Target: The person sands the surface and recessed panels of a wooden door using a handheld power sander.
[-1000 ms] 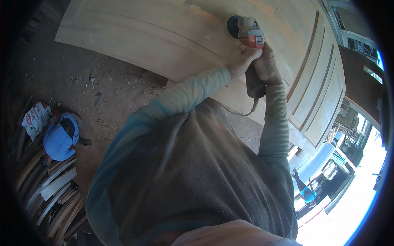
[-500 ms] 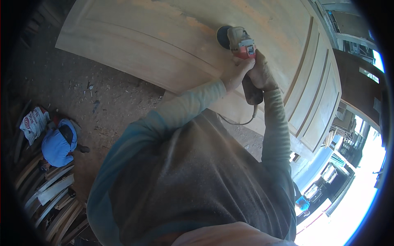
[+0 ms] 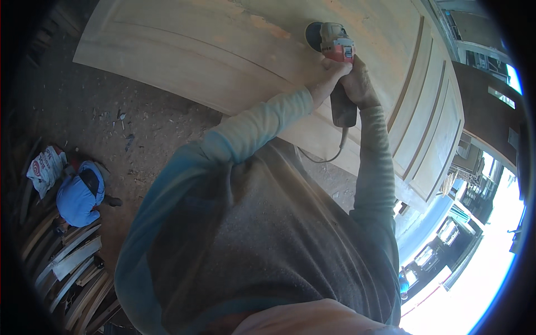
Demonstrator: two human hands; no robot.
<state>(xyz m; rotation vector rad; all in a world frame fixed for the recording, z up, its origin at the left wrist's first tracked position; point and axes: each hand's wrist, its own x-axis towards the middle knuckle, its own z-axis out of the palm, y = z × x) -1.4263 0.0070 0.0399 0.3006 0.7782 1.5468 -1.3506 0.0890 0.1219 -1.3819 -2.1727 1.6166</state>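
Both hands are closed around an angle grinder (image 3: 337,47) with a red band, a grey head and a dark rear body. My left hand (image 3: 328,77) grips it near the red part, from the left. On its right side, my right hand (image 3: 359,85) wraps the body. The round dark sanding disc (image 3: 313,36) lies at the face of a large pale wooden door (image 3: 212,58); whether it presses flat is hard to tell. Orange-brown patches mark the wood around the disc. A power cord (image 3: 339,155) hangs from the grinder's rear end and curves back toward me.
Raised panel mouldings (image 3: 425,106) run along the door's right part. At left, a person in blue (image 3: 81,195) bends beside a white printed sack (image 3: 47,170) and stacked wood strips (image 3: 84,279). Debris lies scattered on the dirt floor (image 3: 139,139). Bright daylight enters at right.
Both hands have pushed the grinder a little away from me and to the right over the door. The cord has shifted along with it.
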